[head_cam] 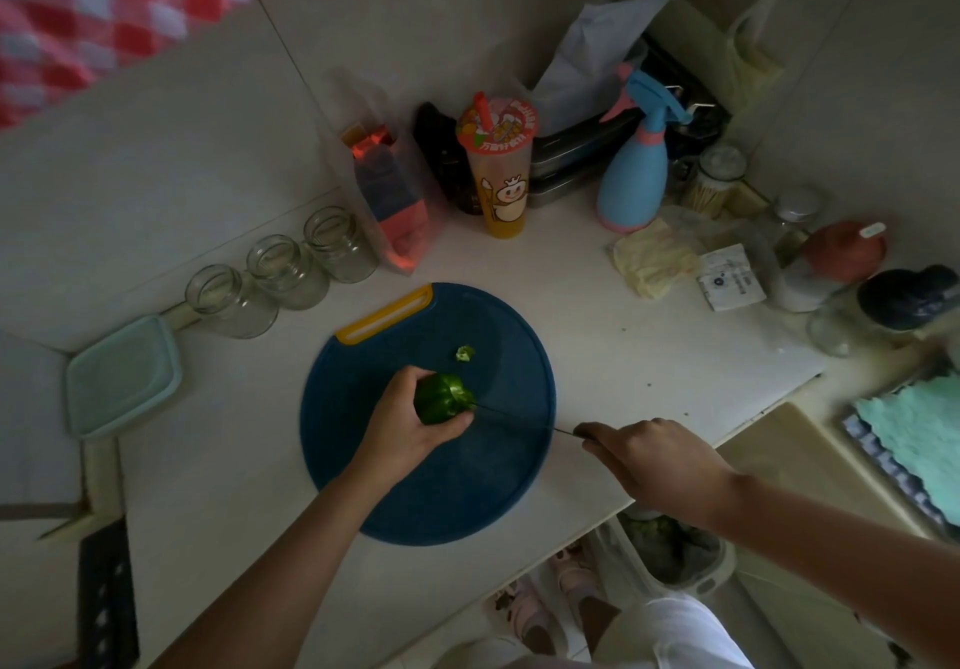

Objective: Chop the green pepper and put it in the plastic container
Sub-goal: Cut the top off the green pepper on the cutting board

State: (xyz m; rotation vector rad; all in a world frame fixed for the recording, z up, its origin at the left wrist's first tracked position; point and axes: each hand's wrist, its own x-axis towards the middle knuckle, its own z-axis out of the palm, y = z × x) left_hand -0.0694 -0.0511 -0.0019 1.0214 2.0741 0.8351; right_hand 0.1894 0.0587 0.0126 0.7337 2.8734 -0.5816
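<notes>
A green pepper (pixel 443 396) lies on a round dark-blue cutting board (pixel 467 486) with a yellow handle. My left hand (pixel 410 424) is wrapped around the pepper and holds it down on the board. My right hand (pixel 649 460) grips the handle of a thin knife (pixel 514 420), whose blade reaches left and touches the pepper's cut end. A small cut-off green piece (pixel 465 353) rests on the board just beyond the pepper. The pale-green plastic container (pixel 123 375) sits with its lid on at the left of the table.
Three empty glass jars (pixel 283 273) line the wall behind the board. A yellow drink cup (pixel 500 169), a blue spray bottle (pixel 635 169), bags and several jars crowd the back and right. The table edge runs just right of my right hand; a bin stands below it.
</notes>
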